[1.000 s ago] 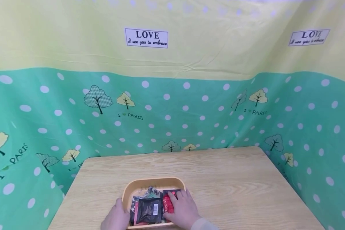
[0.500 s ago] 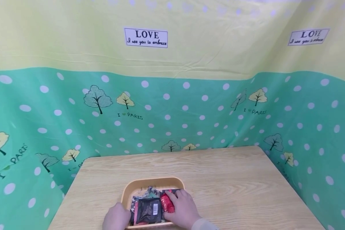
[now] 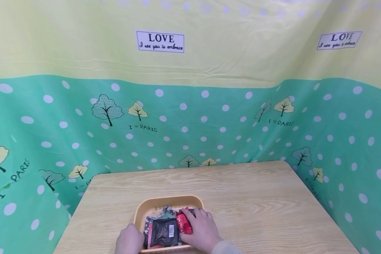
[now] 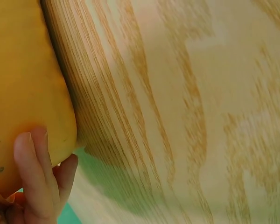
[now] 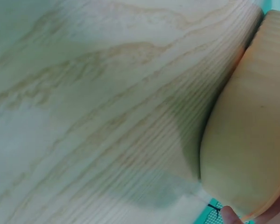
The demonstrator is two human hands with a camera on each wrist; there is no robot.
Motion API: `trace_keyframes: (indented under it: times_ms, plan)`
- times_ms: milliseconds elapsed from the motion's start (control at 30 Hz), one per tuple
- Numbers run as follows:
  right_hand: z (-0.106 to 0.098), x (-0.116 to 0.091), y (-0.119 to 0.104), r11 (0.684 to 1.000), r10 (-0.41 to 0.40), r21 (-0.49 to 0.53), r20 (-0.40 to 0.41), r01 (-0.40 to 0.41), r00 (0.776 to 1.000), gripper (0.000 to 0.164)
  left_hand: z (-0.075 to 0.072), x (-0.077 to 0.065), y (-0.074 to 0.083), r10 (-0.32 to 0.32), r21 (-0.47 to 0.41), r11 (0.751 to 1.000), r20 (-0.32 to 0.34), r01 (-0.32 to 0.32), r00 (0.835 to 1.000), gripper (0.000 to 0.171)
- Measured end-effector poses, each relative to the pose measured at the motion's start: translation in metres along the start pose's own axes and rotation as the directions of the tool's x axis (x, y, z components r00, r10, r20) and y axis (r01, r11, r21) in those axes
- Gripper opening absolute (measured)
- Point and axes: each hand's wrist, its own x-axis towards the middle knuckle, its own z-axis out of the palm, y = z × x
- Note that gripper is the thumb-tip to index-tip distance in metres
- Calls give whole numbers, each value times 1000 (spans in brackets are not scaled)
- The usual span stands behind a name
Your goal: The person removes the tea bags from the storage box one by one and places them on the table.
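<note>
A light-orange plastic bin [image 3: 170, 201] stands near the front of the wooden table, with several small packets in it. My left hand [image 3: 129, 240] grips its left wall. In the left wrist view, fingers [image 4: 30, 163] lie against the outside of the bin [image 4: 32, 74]. My right hand [image 3: 204, 231] reaches over the right wall and holds a crinkled red packet [image 3: 184, 223] between thumb and forefinger. Other fingertips [image 5: 230, 215] show by the bin's corner in the right wrist view. A flat black packet [image 3: 164, 233] with a white barcode lies beside the red one.
Under the black packet are a pink-edged packet [image 3: 150, 234] and a crumpled grey-green one [image 3: 167, 213]. The wood-grain table [image 3: 257, 208] extends behind and to the right of the bin. A green and yellow printed curtain [image 3: 190, 116] surrounds the table on three sides.
The red packet has shifted slightly left and up inside the bin, more of it now showing by my right fingers. My left hand has moved slightly right along the bin's side.
</note>
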Motion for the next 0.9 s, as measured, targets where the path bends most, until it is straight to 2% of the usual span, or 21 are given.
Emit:
trace_keyframes:
  times_ms: [167,433,633,767,900]
  plan:
    - [-6,2,-2,1000,28,14,18,-28,999,75,0,0,1,-6,2,1000,-1,6,1000,26]
    - [-15,5,0,998,53,17,17,-53,998,77,0,-1,-2,23,5,1000,-15,-23,1000,30]
    - [-21,8,2,995,97,30,9,-97,995,76,0,0,0,12,7,1000,-20,-12,1000,30]
    - [-25,10,4,993,112,47,-7,-112,994,76,0,0,1,-3,6,1000,-8,3,1000,30]
    - [-30,12,10,992,114,51,-63,-111,991,76,0,0,0,-6,9,1000,-7,6,1000,30]
